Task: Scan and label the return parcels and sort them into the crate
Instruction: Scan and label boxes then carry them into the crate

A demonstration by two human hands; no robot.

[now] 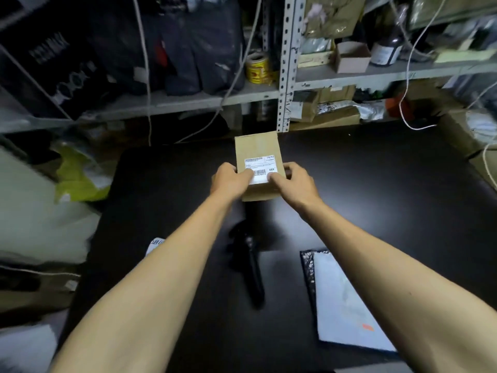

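Over the dark surface [376,197], far centre: cardboard parcel [258,149] held between left hand [231,181] and right hand [293,181], both grips curled on its near end, thumbs pressing the label [260,168], long axis running away.

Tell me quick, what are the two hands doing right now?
Left hand: holds the left side of the cardboard box, thumb on its white label.
Right hand: holds the box's right side, thumb on the label too.
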